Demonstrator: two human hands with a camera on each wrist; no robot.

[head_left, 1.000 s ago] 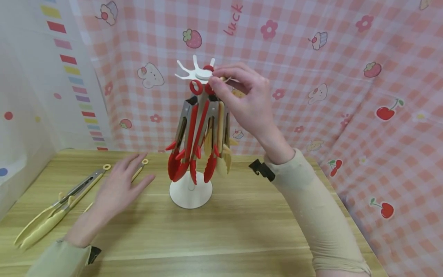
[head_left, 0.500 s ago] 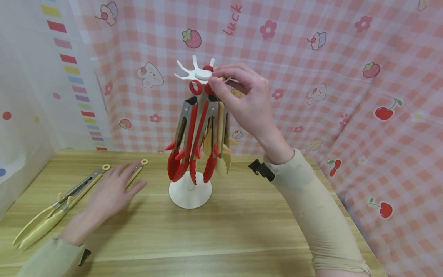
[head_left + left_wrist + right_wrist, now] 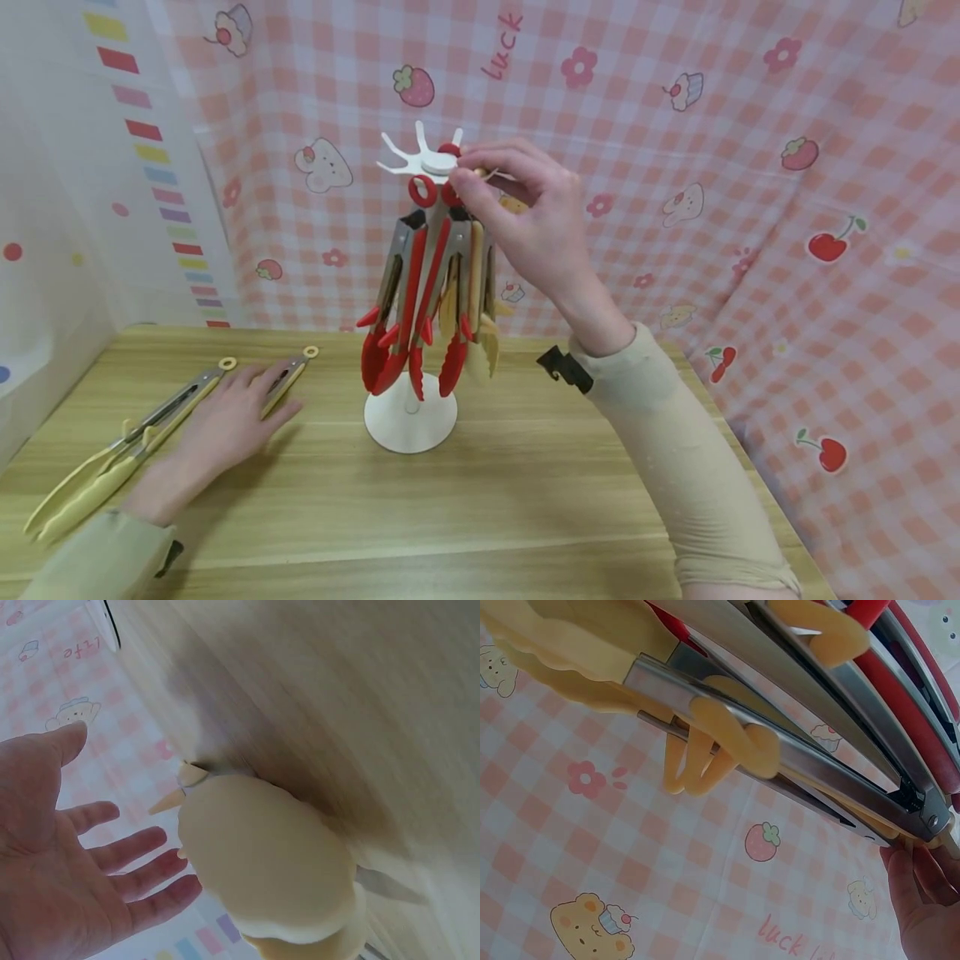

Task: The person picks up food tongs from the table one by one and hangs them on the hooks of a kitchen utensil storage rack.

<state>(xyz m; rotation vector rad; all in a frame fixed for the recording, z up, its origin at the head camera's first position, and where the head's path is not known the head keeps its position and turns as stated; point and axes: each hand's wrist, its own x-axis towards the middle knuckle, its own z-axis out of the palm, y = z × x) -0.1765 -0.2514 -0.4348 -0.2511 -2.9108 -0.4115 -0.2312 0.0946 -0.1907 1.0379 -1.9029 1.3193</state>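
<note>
At the top of a white stand [image 3: 435,162] with radiating hooks, my right hand [image 3: 546,212] pinches the ring end of yellow tongs [image 3: 477,271]. In the right wrist view, the fingertips meet the ring end of yellow-tipped tongs [image 3: 810,766]. Two red tongs [image 3: 410,308] hang on the near side of the stand, beside the yellow ones. My left hand [image 3: 221,429] hovers with spread fingers over yellow tongs [image 3: 288,383] on the table, partly hiding them. In the left wrist view, the palm is apart from the yellow tong heads [image 3: 266,855].
Larger yellow tongs [image 3: 112,467] lie on the table's left side. The stand's round white base [image 3: 410,429] rests on the wooden table [image 3: 480,508]. A pink checked curtain [image 3: 330,100] hangs behind and to the right.
My left hand has drawn back left and toward the near side, uncovering more of the tongs on the table. My right hand stays at the hooks.
</note>
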